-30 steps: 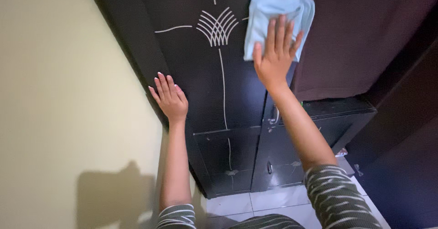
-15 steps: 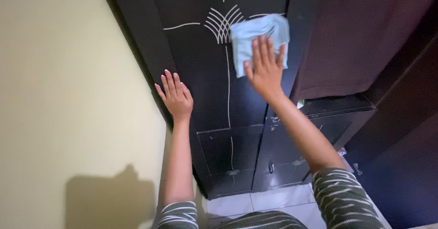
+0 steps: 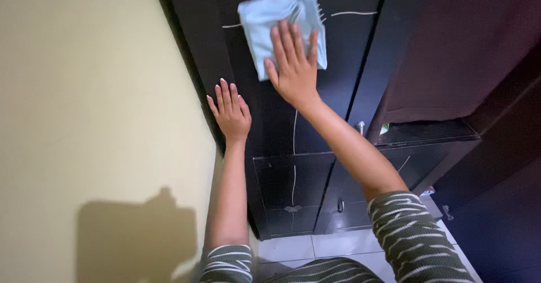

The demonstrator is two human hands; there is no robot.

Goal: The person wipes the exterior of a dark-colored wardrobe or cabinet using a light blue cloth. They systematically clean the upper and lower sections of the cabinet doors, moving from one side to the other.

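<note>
A yellow wall is on the left side. Next to it stands a tall black cupboard with thin white lines on its door. The left hand lies flat on the cupboard's left edge, its grip wide and holding nothing. Up and to the right, the right hand presses a light blue cloth flat on the door, fingers spread. White floor tiles show below.

Cloth flat against wardrobe door under right hand, left hand lower left beside wall.
</note>
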